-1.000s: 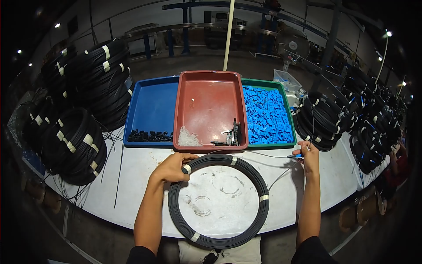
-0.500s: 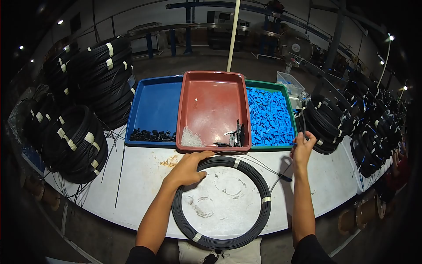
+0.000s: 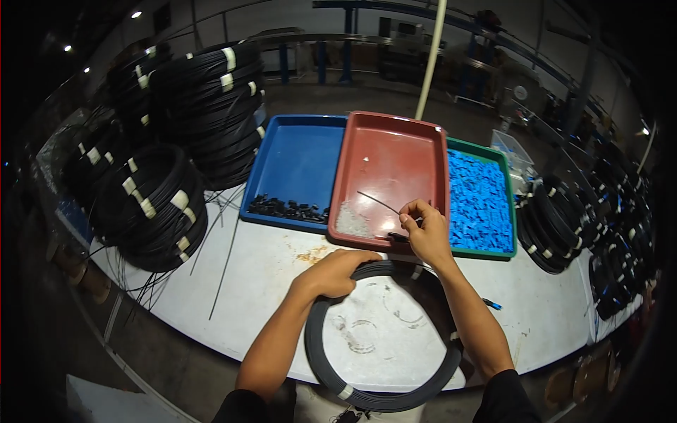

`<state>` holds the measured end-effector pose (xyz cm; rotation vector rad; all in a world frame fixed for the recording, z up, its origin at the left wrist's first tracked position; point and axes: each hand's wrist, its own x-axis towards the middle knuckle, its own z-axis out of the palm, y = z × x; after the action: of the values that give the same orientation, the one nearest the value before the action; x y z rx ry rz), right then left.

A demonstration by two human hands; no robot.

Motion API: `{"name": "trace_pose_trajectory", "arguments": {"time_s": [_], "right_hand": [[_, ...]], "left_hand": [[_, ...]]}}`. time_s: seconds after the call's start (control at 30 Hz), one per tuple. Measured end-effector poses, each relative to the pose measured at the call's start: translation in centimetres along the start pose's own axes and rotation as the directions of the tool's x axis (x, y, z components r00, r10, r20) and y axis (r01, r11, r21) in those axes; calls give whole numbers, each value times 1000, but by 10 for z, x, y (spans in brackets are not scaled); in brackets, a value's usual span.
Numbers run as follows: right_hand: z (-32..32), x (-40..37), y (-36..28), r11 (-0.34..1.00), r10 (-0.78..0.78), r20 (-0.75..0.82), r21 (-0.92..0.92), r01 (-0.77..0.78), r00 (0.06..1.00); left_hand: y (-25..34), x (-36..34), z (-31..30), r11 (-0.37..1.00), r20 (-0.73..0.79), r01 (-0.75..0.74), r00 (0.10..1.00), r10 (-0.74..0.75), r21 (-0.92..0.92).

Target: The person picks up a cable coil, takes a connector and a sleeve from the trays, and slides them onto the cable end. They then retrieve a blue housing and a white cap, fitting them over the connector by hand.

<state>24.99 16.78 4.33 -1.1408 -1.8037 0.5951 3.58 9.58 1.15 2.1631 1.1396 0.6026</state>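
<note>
Right hand has swung in, fingers pinched on black cable, so its tip's now over red tray; left hand grips coil on table, fingers curled.

I see a white-topped bench, marked by a brown stain and dark ring-shaped scuffs. Along its far side I have a blue plastic tray, a brownish-red one overlapping it, and a green one. Banded black cable coils stand left; a single black cable ring overhangs the near edge.
</note>
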Motion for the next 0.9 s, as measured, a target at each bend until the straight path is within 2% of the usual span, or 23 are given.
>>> {"name": "trace_pose_trajectory", "arguments": {"time_s": [0.2, 0.27, 0.3, 0.33, 0.37, 0.4, 0.43, 0.47, 0.53, 0.67, 0.73, 0.77, 0.8, 0.87, 0.9], "right_hand": [[41, 2, -39, 999, -32, 163, -18, 35, 986], [50, -1, -41, 995, -102, 155, 11, 102, 983], [53, -3, -34, 985, -169, 150, 6, 170, 974], [56, -5, -27, 973, -229, 151, -8, 232, 962], [57, -6, -24, 972, -231, 167, 7, 233, 959], [58, -7, -24, 972, -234, 181, 20, 234, 955], [58, -9, -23, 972, -236, 188, 26, 235, 954], [59, -9, -23, 974, -225, 212, 13, 228, 951], [62, -10, -20, 975, -215, 242, 3, 221, 946], [66, -12, -11, 963, -267, 262, 48, 264, 927], [64, -14, -8, 938, -345, 244, 111, 328, 906], [63, -14, -5, 937, -350, 268, 115, 331, 898], [64, -14, -5, 937, -348, 270, 119, 328, 898], [64, -15, -5, 935, -354, 301, 104, 338, 886], [65, -14, -5, 936, -351, 303, 102, 336, 886]], "left_hand": [[-2, -21, -40, 984, 94, 168, 982, -162, -63], [-14, -39, -66, 992, 47, 82, 996, -78, -92], [-22, -49, -78, 981, 7, 97, 995, -97, -168], [-21, -56, -99, 986, 2, 150, 989, -150, -76], [-36, -64, -114, 985, -51, 170, 984, -170, -14], [-53, -72, -124, 962, -133, 263, 953, -272, -78], [-54, -75, -139, 941, -232, 335, 913, -335, -40], [-65, -77, -149, 933, -357, 354, 881, -311, 59], [-78, -76, -167, 877, -482, 449, 815, -322, 173], [-112, -64, -182, 874, -485, 440, 821, -300, 204], [-120, -51, -179, 870, -387, 363, 895, -225, 334], [-124, -45, -175, 815, -367, 393, 899, -241, 426], [-125, -38, -173, 814, -365, 396, 898, -246, 425], [-124, -26, -171, 702, -243, 458, 888, -390, 546], [-123, -23, -171, 730, -234, 453, 891, -388, 512]]}}
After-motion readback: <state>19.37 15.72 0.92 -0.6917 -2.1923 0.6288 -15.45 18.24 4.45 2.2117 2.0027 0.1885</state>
